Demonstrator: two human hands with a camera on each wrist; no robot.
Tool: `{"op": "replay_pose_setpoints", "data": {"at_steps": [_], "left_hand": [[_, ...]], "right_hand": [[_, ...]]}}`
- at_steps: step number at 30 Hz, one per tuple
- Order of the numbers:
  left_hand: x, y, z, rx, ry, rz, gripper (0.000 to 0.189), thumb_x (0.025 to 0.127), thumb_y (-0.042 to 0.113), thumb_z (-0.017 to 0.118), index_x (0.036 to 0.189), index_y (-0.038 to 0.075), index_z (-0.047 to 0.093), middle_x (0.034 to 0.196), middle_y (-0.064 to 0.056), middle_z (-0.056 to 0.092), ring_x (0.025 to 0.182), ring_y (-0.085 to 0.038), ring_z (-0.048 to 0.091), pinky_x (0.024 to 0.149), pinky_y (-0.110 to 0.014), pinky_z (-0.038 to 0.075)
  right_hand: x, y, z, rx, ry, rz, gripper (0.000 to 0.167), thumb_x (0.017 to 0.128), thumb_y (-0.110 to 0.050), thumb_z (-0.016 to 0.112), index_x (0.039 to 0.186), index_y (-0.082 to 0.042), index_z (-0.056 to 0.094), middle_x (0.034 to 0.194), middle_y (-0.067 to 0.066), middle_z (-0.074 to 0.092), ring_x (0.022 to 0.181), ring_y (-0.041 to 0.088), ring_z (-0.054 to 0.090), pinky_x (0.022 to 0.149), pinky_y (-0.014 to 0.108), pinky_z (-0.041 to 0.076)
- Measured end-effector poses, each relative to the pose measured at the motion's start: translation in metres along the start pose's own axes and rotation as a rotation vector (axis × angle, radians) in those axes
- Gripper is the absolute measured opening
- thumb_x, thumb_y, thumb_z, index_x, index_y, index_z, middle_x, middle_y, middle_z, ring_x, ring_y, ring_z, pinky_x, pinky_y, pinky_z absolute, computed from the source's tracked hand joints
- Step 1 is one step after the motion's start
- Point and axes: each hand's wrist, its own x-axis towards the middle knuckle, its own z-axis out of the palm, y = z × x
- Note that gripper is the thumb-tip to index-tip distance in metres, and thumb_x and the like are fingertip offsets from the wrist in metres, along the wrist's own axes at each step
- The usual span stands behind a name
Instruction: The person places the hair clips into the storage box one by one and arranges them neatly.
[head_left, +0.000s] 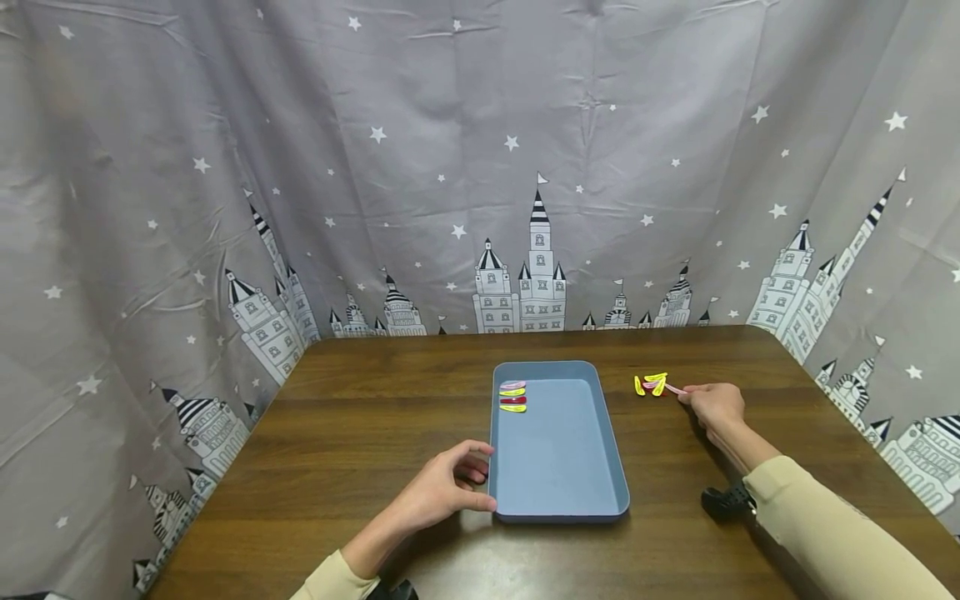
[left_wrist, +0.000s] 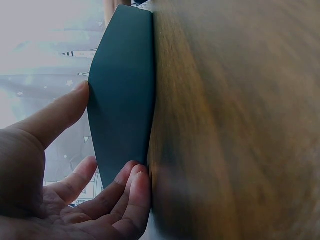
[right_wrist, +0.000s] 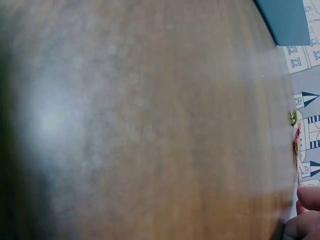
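Note:
A blue-grey tray (head_left: 558, 454) lies on the wooden table. Along its outer left side is my left hand (head_left: 442, 487), thumb and fingertips touching the wall and rim; the left wrist view shows the fingers bent loosely against that side wall (left_wrist: 122, 90). Inside, at the far left, snap hair clips lie in a column: pink (head_left: 513, 385), yellow (head_left: 513, 392), red (head_left: 513, 401) and yellow (head_left: 513, 409). My right hand (head_left: 717, 406) pinches one end of a pink hair clip (head_left: 676, 389) beside a small pile of yellow clips (head_left: 659, 386). The right wrist view catches only its fingers (right_wrist: 305, 212).
One yellow clip (head_left: 639, 386) lies just left of the pile. Brown table surface (head_left: 375, 417) extends on both sides of the tray. Behind it hangs a grey curtain (head_left: 420, 167) with stars and castles. A black strap device (head_left: 726, 502) sits at my right wrist.

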Motion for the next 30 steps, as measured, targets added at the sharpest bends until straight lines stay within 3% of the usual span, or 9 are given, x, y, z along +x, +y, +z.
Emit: {"op": "replay_pose_setpoints", "data": {"at_steps": [9,24,30], "left_hand": [[-0.002,0.000,0.001,-0.004,0.013,-0.010,0.065,0.076,0.016,0.089,0.132,0.006,0.058,0.113,-0.013,0.066,0.102,-0.025,0.062,0.086,-0.032,0.055],[-0.001,0.002,0.001,0.003,0.011,0.002,0.065,0.076,0.015,0.089,0.132,0.006,0.058,0.114,-0.014,0.066,0.102,-0.024,0.062,0.087,-0.033,0.054],[-0.001,0.002,0.000,-0.003,0.008,0.001,0.065,0.076,0.015,0.089,0.132,0.007,0.058,0.114,-0.014,0.066,0.102,-0.024,0.062,0.087,-0.034,0.055]], "right_hand": [[-0.002,-0.002,0.000,0.009,0.001,-0.020,0.032,0.091,-0.009,0.069,0.117,0.010,0.068,0.055,-0.008,0.055,0.040,0.004,0.041,0.038,0.024,0.035],[-0.001,-0.012,-0.009,-0.005,-0.011,-0.025,0.037,0.092,-0.012,0.069,0.121,0.009,0.066,0.069,-0.003,0.062,0.041,0.004,0.042,0.039,0.025,0.037],[-0.004,-0.021,-0.012,0.005,-0.015,-0.035,0.037,0.091,-0.011,0.069,0.122,0.009,0.065,0.062,-0.004,0.062,0.040,0.005,0.043,0.038,0.024,0.036]]}}
